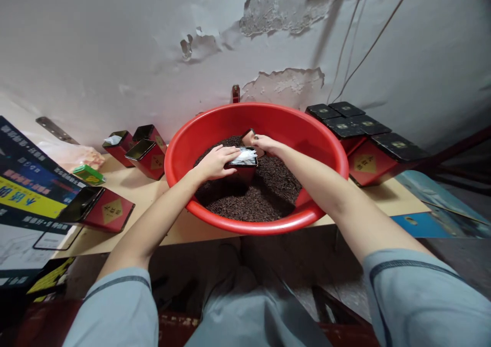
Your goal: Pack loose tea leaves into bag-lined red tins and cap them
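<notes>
A large red plastic basin (253, 228) holds dark, dry bits that look like loose tea leaves (249, 209). Standing in them is a red tin (245, 174) with a black rim, its mouth lined with a white plastic bag (245, 157). My left hand (215, 163) lies across the tin's left side, fingers over the far rim and thumb at the near one, gripping it. Just behind the tin, my right hand (267, 144) is closed around a tan scoop (249, 136), whose lower part is partly hidden by the tin and hand.
Several red tins (148, 159) without lids stand left of the basin, and another tin (111, 210) lies tilted nearer me. Lidded tins (383, 158) crowd the right side. A green box (89, 175) and a printed carton (30, 188) are far left. The wooden tabletop (215, 233) ends close to me.
</notes>
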Available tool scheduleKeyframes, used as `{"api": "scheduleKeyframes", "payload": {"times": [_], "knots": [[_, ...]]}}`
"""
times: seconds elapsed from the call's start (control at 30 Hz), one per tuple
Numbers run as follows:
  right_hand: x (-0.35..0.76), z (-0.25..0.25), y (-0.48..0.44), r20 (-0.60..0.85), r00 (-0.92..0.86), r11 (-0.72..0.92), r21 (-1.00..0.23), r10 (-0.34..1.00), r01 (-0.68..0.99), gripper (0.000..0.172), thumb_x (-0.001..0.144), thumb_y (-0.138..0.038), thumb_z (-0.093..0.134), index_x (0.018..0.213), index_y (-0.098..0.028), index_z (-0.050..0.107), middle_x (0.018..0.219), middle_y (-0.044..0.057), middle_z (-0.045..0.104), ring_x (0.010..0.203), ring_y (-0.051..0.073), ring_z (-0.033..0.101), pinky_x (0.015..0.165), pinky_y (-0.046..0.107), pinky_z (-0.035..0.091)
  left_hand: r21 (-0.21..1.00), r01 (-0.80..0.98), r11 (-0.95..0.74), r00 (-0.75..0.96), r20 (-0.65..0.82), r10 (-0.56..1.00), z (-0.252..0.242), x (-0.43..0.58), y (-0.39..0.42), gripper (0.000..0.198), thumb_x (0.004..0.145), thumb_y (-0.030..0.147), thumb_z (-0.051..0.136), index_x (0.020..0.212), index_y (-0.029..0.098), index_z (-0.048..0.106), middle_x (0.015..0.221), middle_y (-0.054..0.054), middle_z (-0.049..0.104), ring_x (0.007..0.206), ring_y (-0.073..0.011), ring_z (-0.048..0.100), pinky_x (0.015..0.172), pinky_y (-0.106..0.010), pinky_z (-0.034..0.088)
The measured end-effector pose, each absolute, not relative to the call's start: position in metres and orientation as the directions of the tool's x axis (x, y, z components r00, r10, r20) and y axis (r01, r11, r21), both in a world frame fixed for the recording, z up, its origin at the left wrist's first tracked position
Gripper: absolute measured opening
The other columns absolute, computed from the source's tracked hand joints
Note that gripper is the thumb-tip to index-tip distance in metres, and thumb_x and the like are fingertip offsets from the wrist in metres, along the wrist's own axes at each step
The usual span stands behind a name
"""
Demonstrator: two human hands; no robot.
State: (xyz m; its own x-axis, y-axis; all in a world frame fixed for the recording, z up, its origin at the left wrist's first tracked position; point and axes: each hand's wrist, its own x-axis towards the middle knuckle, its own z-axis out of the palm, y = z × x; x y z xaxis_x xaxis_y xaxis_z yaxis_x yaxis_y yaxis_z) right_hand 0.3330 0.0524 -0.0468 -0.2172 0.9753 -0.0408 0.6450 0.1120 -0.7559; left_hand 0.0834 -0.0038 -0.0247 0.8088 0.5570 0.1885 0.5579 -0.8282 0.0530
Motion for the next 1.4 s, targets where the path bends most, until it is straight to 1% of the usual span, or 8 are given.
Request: {"api": "scheduleKeyframes", "payload": {"times": [0.2,0.3,0.43,0.63,0.93,1.1,1.27,1.4], "knots": [[0.352,-0.010,0.039,-0.151,-0.298,-0.029,-0.925,0.943,0.380,0.062,0.092,-0.019,0.048,0.154,-0.018,0.048,0.141,0.013,0.070,0.110,0.026,0.075,0.087,0.037,0.064,-0.005,0.587,-0.809,0.784,0.249,0.568,-0.021,0.086,-0.009,0.061,0.092,0.043,0.070,0.148,0.020,0.063,0.144,-0.019,0.061,0.130,-0.0357,0.056,0.110,-0.052,0.044],[0.349,-0.003,0.031,-0.086,-0.479,0.126,-0.911,0.874,0.393,0.062,0.096,-0.039,0.055,0.155,-0.021,0.050,0.147,0.012,0.067,0.123,0.028,0.070,0.102,0.041,0.060,-0.005,0.594,-0.804,0.781,0.244,0.575,-0.020,0.087,-0.010,0.059,0.091,0.042,0.071,0.145,0.019,0.065,0.141,-0.019,0.062,0.127,-0.0361,0.056,0.107,-0.052,0.046],[0.333,-0.004,0.028,-0.007,-0.631,0.489,-0.626,0.776,0.608,0.088,0.088,-0.065,0.068,0.162,-0.025,0.042,0.160,0.013,0.054,0.146,0.035,0.051,0.123,0.052,0.040,0.046,0.593,-0.804,0.770,0.261,0.582,-0.023,0.084,-0.003,0.047,0.088,0.041,0.077,0.130,0.021,0.076,0.137,-0.017,0.066,0.126,-0.0364,0.059,0.109,-0.053,0.048],[0.328,-0.002,0.023,0.039,-0.585,0.556,-0.366,0.810,0.746,0.108,0.084,-0.074,0.069,0.169,-0.025,0.025,0.154,0.019,0.049,0.142,0.042,0.050,0.119,0.056,0.042,0.140,0.576,-0.806,0.751,0.299,0.589,-0.025,0.080,0.001,0.046,0.084,0.037,0.082,0.126,0.020,0.078,0.135,-0.014,0.070,0.124,-0.0323,0.065,0.108,-0.046,0.053],[0.307,-0.015,0.010,0.042,-0.572,0.569,-0.192,0.819,0.800,0.116,0.079,-0.081,0.066,0.170,-0.026,0.020,0.158,0.024,0.043,0.141,0.050,0.047,0.111,0.065,0.044,0.570,0.448,-0.688,0.689,0.270,0.672,-0.014,0.061,0.004,0.035,0.074,0.035,0.080,0.105,0.019,0.084,0.113,-0.008,0.082,0.108,-0.0282,0.075,0.103,-0.040,0.056],[0.297,-0.019,0.003,0.044,-0.595,0.596,-0.102,0.803,0.796,0.112,0.083,-0.083,0.058,0.170,-0.023,0.022,0.157,0.026,0.046,0.138,0.051,0.048,0.109,0.066,0.044,0.804,0.382,-0.456,0.283,0.369,0.886,-0.014,0.050,0.011,0.022,0.073,0.024,0.061,0.081,0.015,0.079,0.093,-0.010,0.082,0.093,-0.0245,0.077,0.091,-0.038,0.062],[0.292,-0.017,-0.005,0.072,-0.644,0.645,0.007,0.762,0.764,0.101,0.092,-0.076,0.052,0.169,-0.016,0.026,0.154,0.030,0.048,0.136,0.051,0.050,0.105,0.066,0.045,0.832,0.523,-0.188,0.275,0.044,0.960,-0.019,0.064,0.007,0.040,0.092,0.044,0.063,0.121,0.017,0.070,0.122,-0.013,0.075,0.096,-0.0240,0.075,0.060,-0.026,0.063],[0.290,-0.021,-0.008,0.076,-0.661,0.661,0.025,0.746,0.750,0.103,0.092,-0.078,0.050,0.168,-0.013,0.026,0.156,0.031,0.046,0.136,0.051,0.049,0.105,0.064,0.046,0.775,0.601,-0.197,0.403,-0.080,0.912,-0.025,0.071,0.005,0.067,0.094,0.062,0.064,0.144,0.017,0.056,0.136,-0.018,0.068,0.099,-0.0277,0.074,0.056,-0.028,0.062]]}}
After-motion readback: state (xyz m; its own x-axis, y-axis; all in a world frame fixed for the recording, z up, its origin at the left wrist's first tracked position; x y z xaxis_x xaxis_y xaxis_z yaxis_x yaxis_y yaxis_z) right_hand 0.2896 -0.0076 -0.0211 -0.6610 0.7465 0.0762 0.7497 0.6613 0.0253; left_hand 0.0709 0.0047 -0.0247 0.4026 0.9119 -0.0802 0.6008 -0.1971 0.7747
